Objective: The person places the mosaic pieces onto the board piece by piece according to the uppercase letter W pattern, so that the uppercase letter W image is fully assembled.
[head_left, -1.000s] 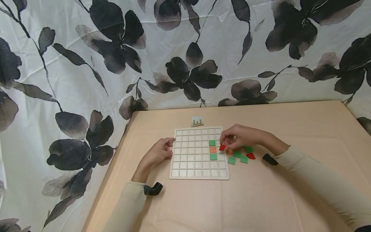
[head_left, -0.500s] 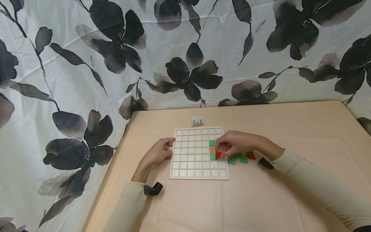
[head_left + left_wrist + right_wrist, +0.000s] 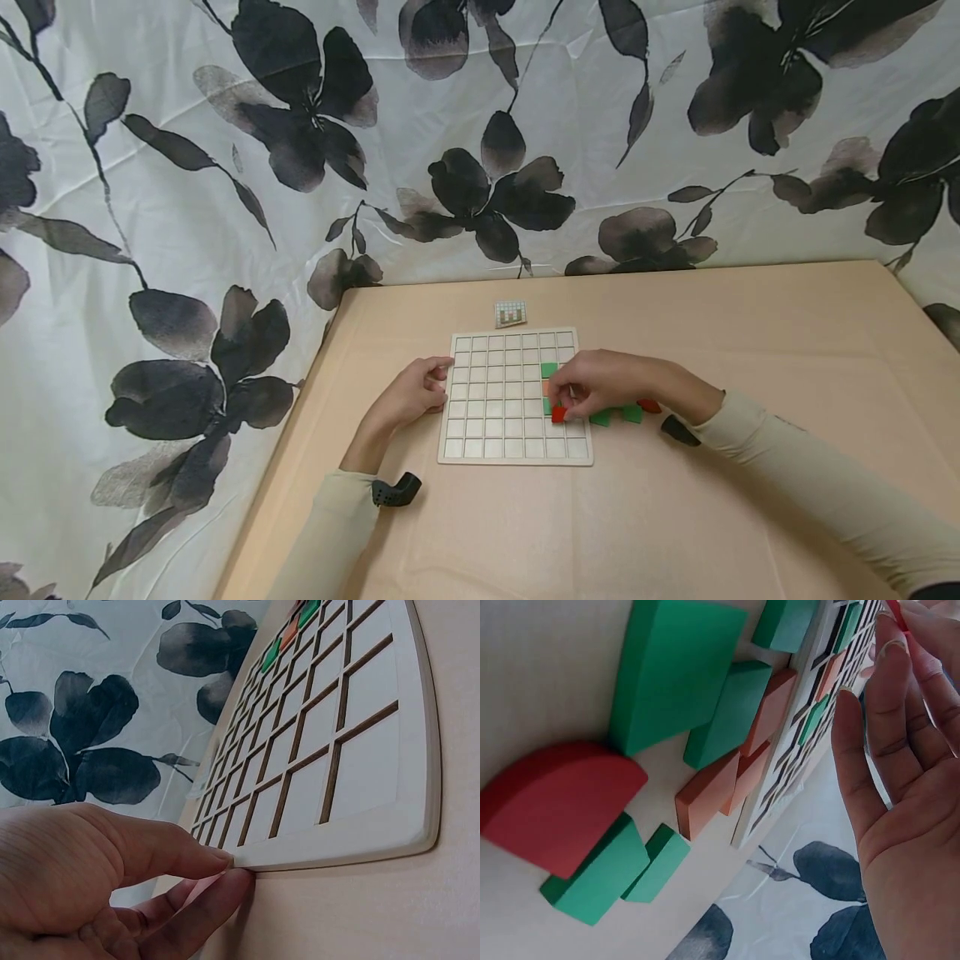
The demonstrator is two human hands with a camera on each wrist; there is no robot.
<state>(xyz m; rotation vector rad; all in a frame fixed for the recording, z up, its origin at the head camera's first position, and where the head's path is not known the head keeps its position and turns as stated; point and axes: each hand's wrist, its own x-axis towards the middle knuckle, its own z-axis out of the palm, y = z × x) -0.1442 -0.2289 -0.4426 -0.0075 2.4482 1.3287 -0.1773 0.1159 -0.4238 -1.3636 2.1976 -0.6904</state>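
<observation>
**Red foam piece over the grid board: risk of a crooked seat**

Small red foam piece (image 3: 558, 413), pinched at the fingertips of the right hand (image 3: 600, 385), just right of the frame's centre in the head view, over a cell in the right-hand columns of the white wooden grid board (image 3: 495, 433). Directly below the green foam square (image 3: 549, 369) and orange foam square (image 3: 545, 387) already seated in that column; a second green square mostly hidden by the fingers.

Could land askew and ride up on a cell divider if let go while tilted. Could also nudge the seated squares out, fingers crowding close above them. Loose pile of green, orange and red foam pieces (image 3: 682, 682) just beside the board's right edge, under the wrist; liable to be swept by the sleeve.

Right hand palm-down, fingers curled to a pinch, forearm running to the lower right of the frame. Left hand (image 3: 415, 392) loosely curled at the board's left edge, fingertips (image 3: 225, 859) touching the rim, apparently steadying it, gripping nothing. Both resting low on the tan worktop (image 3: 675, 517).
</observation>
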